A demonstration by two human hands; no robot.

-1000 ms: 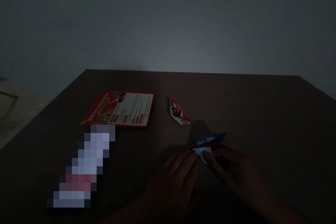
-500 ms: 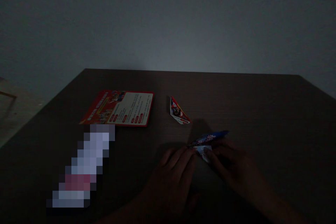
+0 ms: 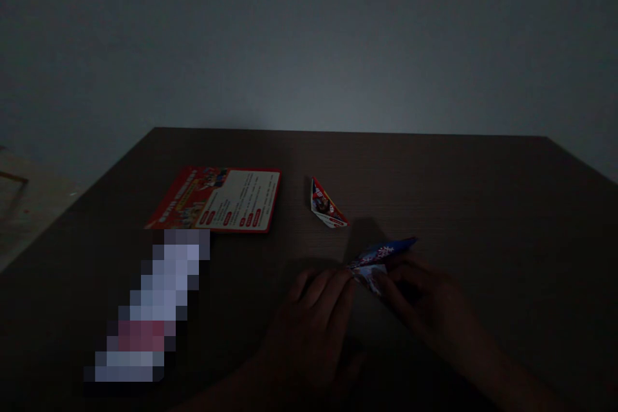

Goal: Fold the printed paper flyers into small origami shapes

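A pale wall (image 3: 367,71) fills the background in dim light. In front of it is a dark wooden table (image 3: 458,180), its far edge along the wall. On the table's left side lies a long, mostly whitish thing (image 3: 154,299), blurred into blocks, with a reddish band near its lower end. Just beyond it, a red and white booklet (image 3: 251,199) lies flat, covered in print and pictures.

The left hand (image 3: 316,318) is palm down, fingers side by side and thumb spread away from them; its fingertips seem to touch the paper's left end, though the shadow makes this hard to judge. The right hand (image 3: 429,299) has its thumb and fingers clamped on the paper's right part. That folded blue paper (image 3: 393,250) sits between both hands, near the table's front, its whitish flap towards the person. Farther back, between booklet and paper, rests a small red folded triangle (image 3: 328,203).
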